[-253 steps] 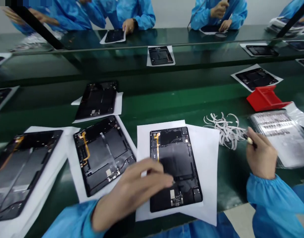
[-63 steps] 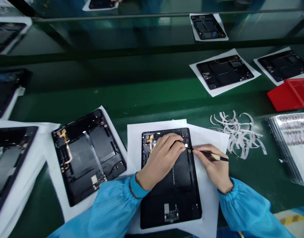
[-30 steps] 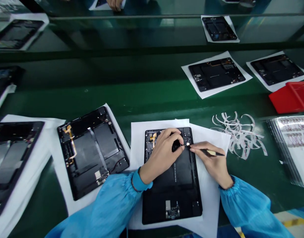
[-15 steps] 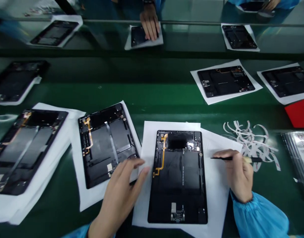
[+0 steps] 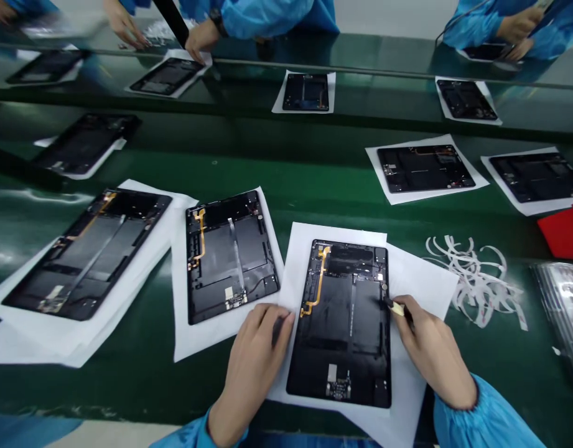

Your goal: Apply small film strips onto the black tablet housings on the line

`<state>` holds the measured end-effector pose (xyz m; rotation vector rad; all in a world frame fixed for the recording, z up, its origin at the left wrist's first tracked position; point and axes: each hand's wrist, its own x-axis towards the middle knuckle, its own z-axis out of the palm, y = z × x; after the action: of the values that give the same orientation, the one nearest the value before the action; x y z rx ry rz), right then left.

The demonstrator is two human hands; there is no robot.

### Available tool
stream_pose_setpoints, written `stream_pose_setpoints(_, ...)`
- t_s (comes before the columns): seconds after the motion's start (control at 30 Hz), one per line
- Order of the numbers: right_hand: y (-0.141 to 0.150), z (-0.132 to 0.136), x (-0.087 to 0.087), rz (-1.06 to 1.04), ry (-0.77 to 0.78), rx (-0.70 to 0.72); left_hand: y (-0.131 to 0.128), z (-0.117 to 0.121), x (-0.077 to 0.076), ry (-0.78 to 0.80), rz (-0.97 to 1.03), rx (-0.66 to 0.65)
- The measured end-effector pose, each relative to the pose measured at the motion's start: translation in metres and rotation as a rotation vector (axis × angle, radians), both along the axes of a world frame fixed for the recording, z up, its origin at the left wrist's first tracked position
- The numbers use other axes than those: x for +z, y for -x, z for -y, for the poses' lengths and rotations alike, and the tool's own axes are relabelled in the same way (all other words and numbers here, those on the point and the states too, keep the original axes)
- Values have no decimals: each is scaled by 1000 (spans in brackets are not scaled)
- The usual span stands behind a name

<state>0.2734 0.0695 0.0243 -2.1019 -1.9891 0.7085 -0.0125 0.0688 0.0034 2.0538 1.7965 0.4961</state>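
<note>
While our right hand [image 5: 430, 351] pinches a slim tool [image 5: 398, 308] between thumb and fingers, its dark end lies at the right edge of the open tablet shell [image 5: 340, 348]. That shell sits near us, on white sheets [image 5: 414, 267] laid over the green table [image 5: 309, 193]. Our left hand [image 5: 253, 361] is just beside the shell's left edge, its thumb and forefinger tips close together (we cannot tell whether they grip any paper).

To the left we have a second shell [image 5: 232, 255] on its own paper, an orange strip along its left side, and farther left a third shell [image 5: 90, 249], lying askew. On our right are a tangle of white strips [image 5: 482, 280], a stack of clear trays [image 5: 566, 292] and, beyond the trays, a red bin [image 5: 566, 230]. Two more shells lie on the far right, and across the table a co-worker's hand [image 5: 202, 38] is at the corner of another sheet.
</note>
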Motion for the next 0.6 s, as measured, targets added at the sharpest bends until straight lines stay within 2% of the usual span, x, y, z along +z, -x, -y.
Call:
stream_pose_setpoints(0.1, 4, 1, -1, 48, 9, 29, -1, -4, 1, -97, -110, 39)
stream_pose_setpoints(0.23, 8, -3, 0, 122, 56, 29, 3, -27, 5, -208, -319, 99)
stream_pose_setpoints(0.37, 15, -5, -1, 235, 89, 47, 3, -50, 3, -161, -176, -19)
stream_pose_setpoints(0.47, 19, -3, -5, 282, 74, 43, -3, -57, 0, -166, -140, -21)
stream_pose_setpoints(0.53, 18, -1, -7, 223, 54, 23, -5, -62, 0, -178, -137, 24)
stream_pose_setpoints(0.6, 17, 2, -7, 59, 16, -24, -6, -68, -1, -181, -113, 59)
